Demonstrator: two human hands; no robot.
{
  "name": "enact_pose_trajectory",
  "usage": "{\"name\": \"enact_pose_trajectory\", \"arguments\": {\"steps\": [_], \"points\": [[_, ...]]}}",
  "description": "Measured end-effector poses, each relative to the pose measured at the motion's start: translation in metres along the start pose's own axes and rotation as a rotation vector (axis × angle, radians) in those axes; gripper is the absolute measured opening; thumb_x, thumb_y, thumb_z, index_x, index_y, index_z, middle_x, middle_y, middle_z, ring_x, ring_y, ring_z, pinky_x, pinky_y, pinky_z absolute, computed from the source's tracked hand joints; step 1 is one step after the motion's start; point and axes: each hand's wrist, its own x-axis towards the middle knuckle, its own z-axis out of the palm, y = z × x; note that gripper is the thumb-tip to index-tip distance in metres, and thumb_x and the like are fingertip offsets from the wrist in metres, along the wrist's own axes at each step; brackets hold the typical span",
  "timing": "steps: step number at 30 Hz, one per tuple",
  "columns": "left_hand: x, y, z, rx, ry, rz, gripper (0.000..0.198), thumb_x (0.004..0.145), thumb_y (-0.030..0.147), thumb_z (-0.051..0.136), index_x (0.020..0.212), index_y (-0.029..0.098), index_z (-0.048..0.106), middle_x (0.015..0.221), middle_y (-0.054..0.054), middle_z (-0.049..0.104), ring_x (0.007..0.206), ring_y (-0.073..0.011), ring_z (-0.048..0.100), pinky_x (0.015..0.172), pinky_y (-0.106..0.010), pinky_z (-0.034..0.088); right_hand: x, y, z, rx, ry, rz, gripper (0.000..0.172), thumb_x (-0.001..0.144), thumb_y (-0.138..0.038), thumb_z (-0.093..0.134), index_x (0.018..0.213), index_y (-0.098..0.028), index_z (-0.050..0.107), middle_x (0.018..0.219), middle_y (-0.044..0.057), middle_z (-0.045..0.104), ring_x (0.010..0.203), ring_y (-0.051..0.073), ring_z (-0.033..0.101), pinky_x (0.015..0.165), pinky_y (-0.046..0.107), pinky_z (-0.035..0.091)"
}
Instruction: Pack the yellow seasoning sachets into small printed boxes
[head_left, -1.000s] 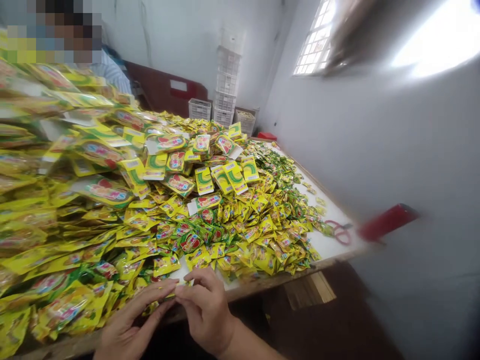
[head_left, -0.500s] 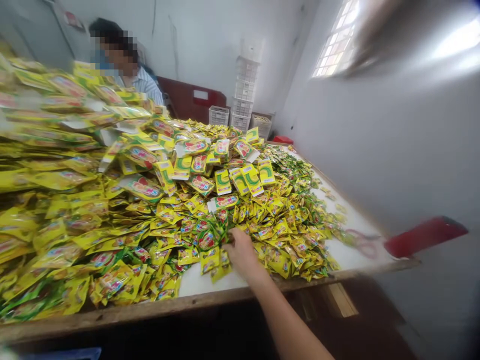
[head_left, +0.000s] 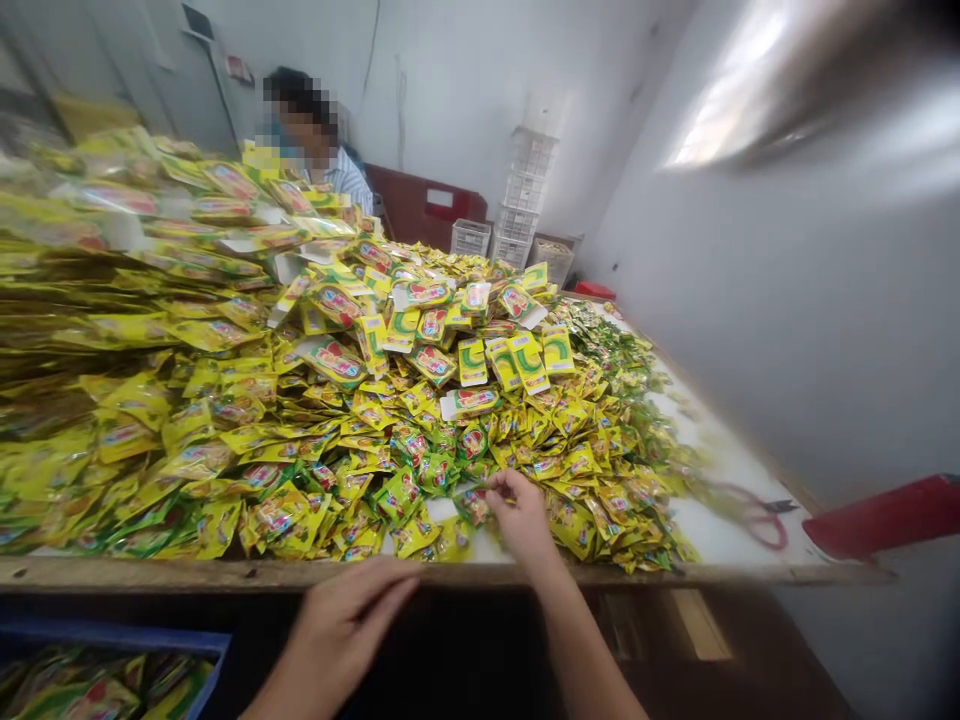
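A huge heap of yellow and green foil sachets point(head_left: 420, 420) covers the white tabletop point(head_left: 739, 535), with some flat printed packets lying on top. My right hand point(head_left: 521, 515) rests on the front of the heap, its fingertips on a small green-and-yellow sachet point(head_left: 474, 505). My left hand point(head_left: 341, 630) hovers at the wooden front edge of the table point(head_left: 300, 575), fingers loosely together, with nothing visible in it.
Red-handled scissors point(head_left: 754, 515) lie at the right of the tabletop. Below the front edge sits a blue bin point(head_left: 112, 635) holding sachets. A blurred red object point(head_left: 885, 515) juts in at right. A seated co-worker point(head_left: 345, 175) and stacked white crates point(head_left: 529, 190) stand beyond.
My hands were together at the table edge, then my right hand reached into the heap. My left hand has returned to view below the edge, and the view has swung upward and right.
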Motion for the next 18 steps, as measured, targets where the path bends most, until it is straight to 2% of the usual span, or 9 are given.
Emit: {"name": "enact_pose_trajectory", "arguments": {"steps": [2,4,6,9,12,14,16,18], "points": [[0.031,-0.005,0.033,-0.031,-0.221,-0.030,0.013,0.079,0.033,0.068,0.086,0.030,0.079,0.088,-0.004,0.077,0.085,-0.0243,0.070,0.083,-0.033,0.053,-0.009,0.004,0.004,0.100,0.008,0.062,0.009,0.075,-0.028,0.058,0.079,-0.020,0.056,0.066,-0.002,0.055,0.056,0.015,0.055,0.046,0.024,0.047],[0.056,-0.009,0.055,-0.063,-0.165,-0.120,0.016,0.079,0.036,0.065,0.084,0.026,0.078,0.087,-0.006,0.076,0.086,-0.0256,0.069,0.080,-0.034,0.053,-0.015,0.011,0.005,0.160,0.019,0.094,0.014,0.078,-0.034,0.056,0.080,-0.021,0.051,0.062,-0.005,0.050,0.045,0.012,0.050,0.037,0.023,0.044],[0.069,-0.011,0.067,-0.091,-0.097,-0.192,0.026,0.084,0.042,0.058,0.090,0.022,0.075,0.086,-0.008,0.075,0.083,-0.0251,0.069,0.073,-0.034,0.054,-0.021,0.015,0.005,0.209,0.029,0.108,0.017,0.078,-0.036,0.058,0.080,-0.022,0.049,0.063,-0.005,0.050,0.042,0.011,0.048,0.035,0.023,0.042],[0.069,-0.004,0.073,-0.171,-0.155,-0.254,0.034,0.084,0.045,0.059,0.101,0.018,0.071,0.084,-0.007,0.073,0.074,-0.0215,0.069,0.063,-0.029,0.054,-0.028,0.013,0.006,0.243,0.037,0.072,0.015,0.077,-0.034,0.061,0.081,-0.022,0.053,0.068,-0.003,0.053,0.048,0.012,0.050,0.038,0.021,0.043],[0.057,0.009,0.075,-0.290,-0.205,-0.276,0.040,0.077,0.035,0.070,0.111,0.016,0.063,0.076,-0.002,0.069,0.070,-0.0182,0.066,0.064,-0.026,0.051,-0.032,0.003,0.012,0.213,0.004,-0.022,0.015,0.076,-0.029,0.065,0.087,-0.020,0.061,0.074,-0.001,0.059,0.060,0.012,0.055,0.048,0.020,0.046],[0.052,0.015,0.074,-0.211,-0.190,-0.198,0.040,0.077,0.028,0.068,0.115,0.018,0.059,0.070,0.001,0.064,0.068,-0.0172,0.064,0.064,-0.026,0.048,-0.032,-0.005,0.017,0.199,-0.007,-0.005,0.011,0.071,-0.026,0.070,0.077,-0.018,0.065,0.069,-0.001,0.060,0.062,0.012,0.056,0.051,0.019,0.046],[0.053,0.018,0.069,-0.033,-0.202,-0.062,0.038,0.080,0.025,0.064,0.118,0.021,0.057,0.068,0.003,0.062,0.069,-0.0177,0.063,0.067,-0.027,0.047,-0.029,-0.010,0.022,0.241,-0.007,0.105,0.015,0.069,-0.029,0.071,0.065,-0.017,0.063,0.056,-0.002,0.056,0.050,0.011,0.052,0.042,0.019,0.042],[0.060,0.015,0.061,0.092,-0.243,0.023,0.042,0.086,0.025,0.057,0.127,0.023,0.050,0.073,0.002,0.064,0.076,-0.0190,0.064,0.073,-0.029,0.047,-0.024,-0.013,0.025,0.317,0.002,0.213,0.024,0.072,-0.038,0.069,0.066,-0.016,0.062,0.049,-0.003,0.052,0.037,0.010,0.045,0.031,0.020,0.035]]}}
